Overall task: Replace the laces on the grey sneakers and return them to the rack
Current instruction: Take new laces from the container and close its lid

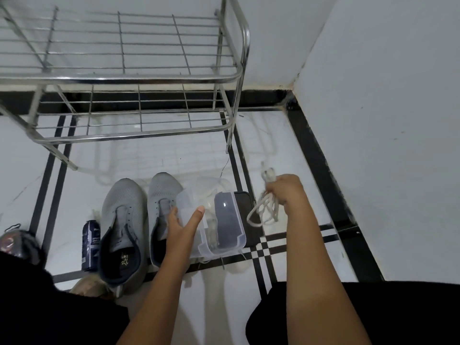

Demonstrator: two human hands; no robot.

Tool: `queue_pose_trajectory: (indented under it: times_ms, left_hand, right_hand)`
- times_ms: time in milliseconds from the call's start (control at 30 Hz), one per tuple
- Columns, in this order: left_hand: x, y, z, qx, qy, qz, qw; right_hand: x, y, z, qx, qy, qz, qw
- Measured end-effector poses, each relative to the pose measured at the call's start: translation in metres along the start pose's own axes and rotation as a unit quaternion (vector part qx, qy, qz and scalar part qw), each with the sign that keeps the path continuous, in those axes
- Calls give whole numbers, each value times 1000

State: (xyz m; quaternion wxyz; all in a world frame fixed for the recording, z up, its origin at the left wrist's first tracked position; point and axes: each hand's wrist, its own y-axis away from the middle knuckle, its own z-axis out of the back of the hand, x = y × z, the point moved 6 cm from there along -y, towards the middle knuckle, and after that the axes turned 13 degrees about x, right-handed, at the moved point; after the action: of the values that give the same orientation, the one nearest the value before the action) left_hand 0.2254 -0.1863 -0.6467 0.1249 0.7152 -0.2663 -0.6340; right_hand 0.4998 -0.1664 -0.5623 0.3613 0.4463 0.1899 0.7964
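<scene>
A person crouched on the black-striped white tile floor (139,155) before the bare steel wire shoe rack (139,78). The right hand (286,192) was closed in a firm grip on a looped bundle of off-white laces (261,212), which dangled clear of the floor. The left hand (183,226) lay open, its thumb against the rim of a clear plastic storage box (221,222), gripping nothing. Just left of that hand stood the pair of unlaced grey mesh sneakers (124,212), toes toward the rack, with a dark blue can (90,245) beside them. The lacing would likely go best if the bundle were shaken loose and one end found first.
</scene>
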Motion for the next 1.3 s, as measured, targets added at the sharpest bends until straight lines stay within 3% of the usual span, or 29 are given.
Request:
queue_pose_trajectory:
  times_ms: [100, 167, 233, 333, 433, 533, 633, 667, 800, 833, 900, 1000, 1067, 1167, 1300]
  left_hand:
    - [-6, 9, -3, 10, -6, -5, 1000]
    - [-17, 21, -7, 37, -2, -14, 999]
    - [-27, 31, -12, 57, -8, -10, 998]
    - [-35, 43, -12, 70, 13, -1, 997]
    - [-27, 37, 2, 61, 40, 15, 997]
    - [1, 11, 19, 55, 75, 32, 995]
    - [-23, 24, 18, 72, 100, 33, 992]
    - [-32, 29, 13, 91, 106, 29, 990]
    - [-55, 42, 7, 119, 91, 22, 989]
    - [-58, 41, 8, 118, 79, 11, 990]
    - [-60, 38, 11, 113, 24, -14, 993]
    - [-71, 44, 12, 73, -61, -65, 993]
    - [-70, 45, 12, 55, -68, -80, 993]
    - [-67, 42, 16, 27, -89, -96, 991]
    - [-60, 41, 11, 61, -63, -65, 994]
  right_hand:
    - [24, 37, -34, 218, 87, 21, 972]
    - [30, 60, -66, 293, 151, 35, 944]
    - [34, 75, -98, 282, 136, 51, 948]
    - [40, 85, -131, 198, 42, 80, 976]
    - [49, 92, -139, 213, 152, 87, 961]
    - [68, 94, -102, 197, 129, 103, 966]
    - [84, 93, -40, 59, 33, 186, 980]
    - [83, 96, -28, 64, 49, 197, 977]
    - [43, 91, -43, 282, -30, 124, 951]
    - [36, 88, -49, 299, -45, 121, 945]
    - [32, 87, -55, 284, 6, 114, 952]
    - [35, 89, -53, 225, 170, 62, 957]
    - [40, 101, -52, 252, 180, 26, 950]
    - [60, 116, -56, 302, 80, 57, 948]
    - [82, 108, -77, 249, -235, 142, 929]
